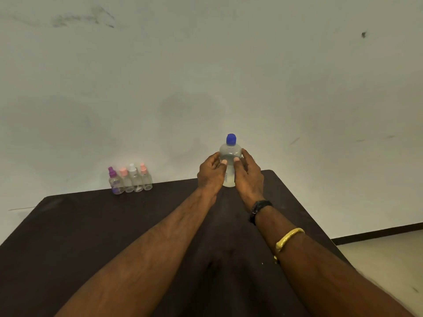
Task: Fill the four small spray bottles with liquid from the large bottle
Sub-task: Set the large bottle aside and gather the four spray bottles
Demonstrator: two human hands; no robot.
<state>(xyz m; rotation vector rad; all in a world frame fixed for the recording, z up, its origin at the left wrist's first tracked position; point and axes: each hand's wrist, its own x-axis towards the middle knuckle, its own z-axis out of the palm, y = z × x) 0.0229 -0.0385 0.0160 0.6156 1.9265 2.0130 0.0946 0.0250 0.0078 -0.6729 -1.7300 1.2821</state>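
The large clear bottle (230, 154) with a blue cap stands upright near the table's far edge, holding pale liquid. My left hand (211, 175) grips its left side and my right hand (248, 173) grips its right side, both thumbs on the front. A row of small clear spray bottles stands at the far left: one with a purple cap (114, 181), a pink-capped one (126, 180), a white-capped one (135, 178) and another pink-capped one (145, 178). All caps are on.
The dark brown table (91, 236) fills the lower view, with its far edge against a pale wall (206, 65). Its right edge drops off to a light floor (389, 255) with a dark skirting strip.
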